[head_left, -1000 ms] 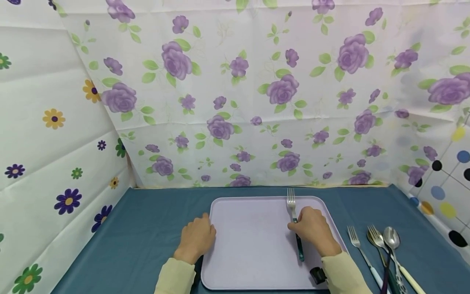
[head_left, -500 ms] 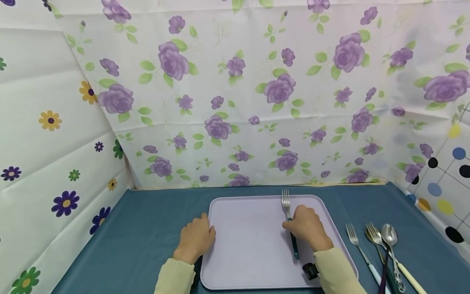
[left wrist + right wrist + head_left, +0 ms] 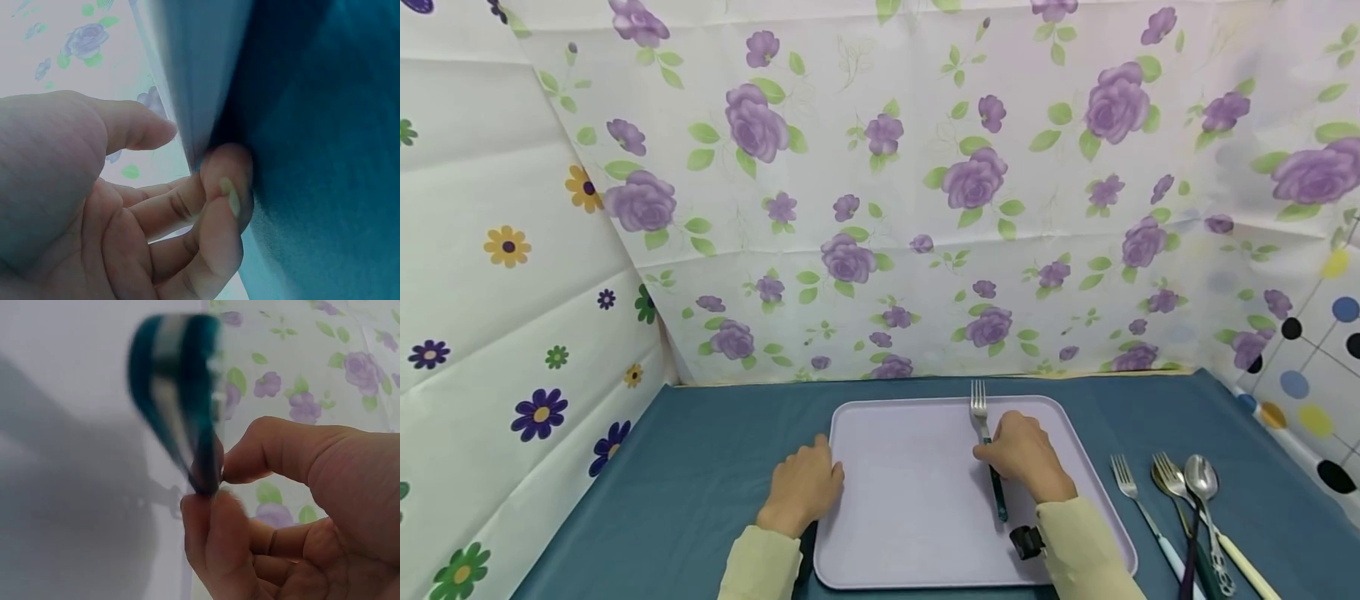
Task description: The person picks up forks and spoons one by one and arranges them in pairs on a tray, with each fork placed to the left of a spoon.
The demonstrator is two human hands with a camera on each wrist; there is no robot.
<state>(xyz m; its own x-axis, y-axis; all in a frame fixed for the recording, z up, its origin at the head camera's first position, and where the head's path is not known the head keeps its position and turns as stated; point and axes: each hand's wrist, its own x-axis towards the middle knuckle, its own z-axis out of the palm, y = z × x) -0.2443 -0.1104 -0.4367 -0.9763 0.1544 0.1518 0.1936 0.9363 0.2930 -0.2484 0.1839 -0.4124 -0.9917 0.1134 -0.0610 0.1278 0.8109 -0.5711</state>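
Observation:
My right hand [image 3: 1027, 454] pinches a fork [image 3: 982, 423] with a dark green handle over the right half of a pale lilac tray [image 3: 902, 500]. The tines point to the back wall. In the right wrist view, the striped green-and-white handle end [image 3: 172, 369] looms blurred in front, with thumb and fingertips [image 3: 228, 525] meeting on the fork. At the tray's left edge, my left hand [image 3: 805, 485] grips the rim. The left wrist view shows its thumb [image 3: 147, 128] on the tray's side [image 3: 194, 81] and fingers curled at its underside.
Right of the tray, on the blue tablecloth [image 3: 685, 500], lie a fork with a pale handle [image 3: 1150, 521], a silver spoon [image 3: 1202, 479] and several other pieces of cutlery. A white sheet with purple roses [image 3: 850, 208] hangs behind the table. Patterned sheets stand on both sides.
My right hand has moved slightly left and away from me with the fork in its pinch. The left hand stays at the tray's left rim.

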